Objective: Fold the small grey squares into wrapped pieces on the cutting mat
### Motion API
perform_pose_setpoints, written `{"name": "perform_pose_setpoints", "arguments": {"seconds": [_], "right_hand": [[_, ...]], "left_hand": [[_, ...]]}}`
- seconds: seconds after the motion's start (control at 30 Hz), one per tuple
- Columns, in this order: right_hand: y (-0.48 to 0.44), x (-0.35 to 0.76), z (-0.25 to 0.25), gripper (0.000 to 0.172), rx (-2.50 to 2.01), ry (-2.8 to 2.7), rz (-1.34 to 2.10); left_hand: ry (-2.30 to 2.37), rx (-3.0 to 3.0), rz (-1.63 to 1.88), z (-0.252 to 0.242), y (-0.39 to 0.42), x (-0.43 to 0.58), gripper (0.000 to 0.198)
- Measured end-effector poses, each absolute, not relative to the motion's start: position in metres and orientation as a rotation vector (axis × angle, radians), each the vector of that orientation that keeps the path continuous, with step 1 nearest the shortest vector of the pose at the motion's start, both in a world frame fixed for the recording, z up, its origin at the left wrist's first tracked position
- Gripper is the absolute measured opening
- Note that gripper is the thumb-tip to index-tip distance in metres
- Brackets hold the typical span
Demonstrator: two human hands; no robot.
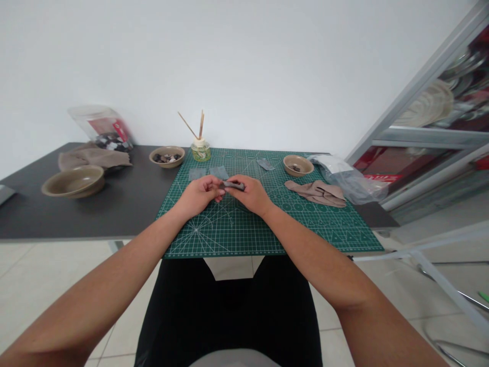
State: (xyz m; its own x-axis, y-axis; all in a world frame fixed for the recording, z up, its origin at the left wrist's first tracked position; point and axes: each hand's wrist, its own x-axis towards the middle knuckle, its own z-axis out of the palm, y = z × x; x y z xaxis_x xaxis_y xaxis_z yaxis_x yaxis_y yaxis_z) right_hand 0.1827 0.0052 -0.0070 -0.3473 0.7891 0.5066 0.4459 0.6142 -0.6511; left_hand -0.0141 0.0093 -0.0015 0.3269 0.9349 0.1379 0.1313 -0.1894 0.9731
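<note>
My right hand [250, 192] grips a dark grey, flat folded piece [235, 185], possibly sandpaper, above the green cutting mat [229, 237]. Facing it, my left hand [202, 193] has its thumb and fingers pinched together at the piece's left end. Whatever sits between those left fingertips is too small and hidden to name. Behind the hands, thin grey squares lie flat: one square [197, 174] at left, another square [218, 172] beside it, and a small grey piece [265, 164] farther right.
On the mat's right are a bowl [298, 172] with a few dark stones, a brown cloth [319, 193] and a clear plastic bag [346, 176]. A reed diffuser [200, 150] stands behind. Leftward are a stone-filled bowl [167, 164], another bowl [72, 189], a cloth [89, 157] and a bag of stones [105, 127].
</note>
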Motion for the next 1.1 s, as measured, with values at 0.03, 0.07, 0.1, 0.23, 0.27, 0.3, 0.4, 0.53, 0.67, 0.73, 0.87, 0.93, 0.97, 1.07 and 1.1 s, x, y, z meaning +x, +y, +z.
{"name": "perform_pose_setpoints", "arguments": {"seconds": [0.03, 0.07, 0.1, 0.23, 0.27, 0.3, 0.4, 0.53, 0.67, 0.73, 0.87, 0.93, 0.97, 1.07, 1.1], "right_hand": [[0.0052, 0.1830, -0.0069, 0.018, -0.971, -1.987, 0.530], [0.0052, 0.1832, -0.0069, 0.018, -0.968, -1.979, 0.546], [0.0053, 0.1834, -0.0070, 0.018, -0.966, -1.972, 0.560], [0.0063, 0.1836, -0.0080, 0.017, -0.957, -1.943, 0.595], [0.0066, 0.1834, -0.0083, 0.017, -0.953, -1.934, 0.598], [0.0068, 0.1833, -0.0086, 0.017, -0.949, -1.924, 0.597], [0.0069, 0.1825, -0.0089, 0.017, -0.931, -1.910, 0.584], [0.0059, 0.1818, -0.0079, 0.018, -0.936, -1.945, 0.584], [0.0055, 0.1823, -0.0071, 0.018, -0.929, -1.960, 0.620], [0.0057, 0.1828, -0.0074, 0.017, -0.917, -1.947, 0.638], [0.0058, 0.1831, -0.0079, 0.016, -0.923, -1.929, 0.650], [0.0056, 0.1827, -0.0077, 0.017, -0.934, -1.932, 0.634], [0.0055, 0.1824, -0.0075, 0.017, -0.940, -1.937, 0.624], [0.0054, 0.1815, -0.0071, 0.017, -0.926, -1.965, 0.611], [0.0054, 0.1814, -0.0070, 0.017, -0.913, -1.974, 0.613]], "left_hand": [[0.994, 1.585, 0.998, -0.0014, 0.0091, -0.0141, 0.025], [0.993, 1.581, 0.999, -0.0014, 0.0091, -0.0142, 0.025], [0.990, 1.577, 1.000, -0.0015, 0.0092, -0.0142, 0.025], [0.974, 1.573, 0.989, -0.0024, 0.0104, -0.0150, 0.027], [0.971, 1.574, 0.983, -0.0027, 0.0107, -0.0153, 0.028], [0.970, 1.573, 0.977, -0.0029, 0.0109, -0.0154, 0.029], [0.967, 1.564, 0.976, -0.0032, 0.0108, -0.0153, 0.030], [0.979, 1.561, 0.973, -0.0021, 0.0098, -0.0147, 0.028], [0.993, 1.592, 0.958, -0.0011, 0.0094, -0.0155, 0.025], [0.984, 1.607, 0.953, -0.0012, 0.0097, -0.0160, 0.024], [0.972, 1.590, 0.962, -0.0021, 0.0104, -0.0160, 0.026], [0.976, 1.576, 0.971, -0.0022, 0.0104, -0.0157, 0.027], [0.979, 1.573, 0.975, -0.0021, 0.0103, -0.0157, 0.028], [0.991, 1.591, 0.968, -0.0010, 0.0097, -0.0156, 0.027], [0.996, 1.602, 0.959, -0.0006, 0.0094, -0.0156, 0.027]]}}
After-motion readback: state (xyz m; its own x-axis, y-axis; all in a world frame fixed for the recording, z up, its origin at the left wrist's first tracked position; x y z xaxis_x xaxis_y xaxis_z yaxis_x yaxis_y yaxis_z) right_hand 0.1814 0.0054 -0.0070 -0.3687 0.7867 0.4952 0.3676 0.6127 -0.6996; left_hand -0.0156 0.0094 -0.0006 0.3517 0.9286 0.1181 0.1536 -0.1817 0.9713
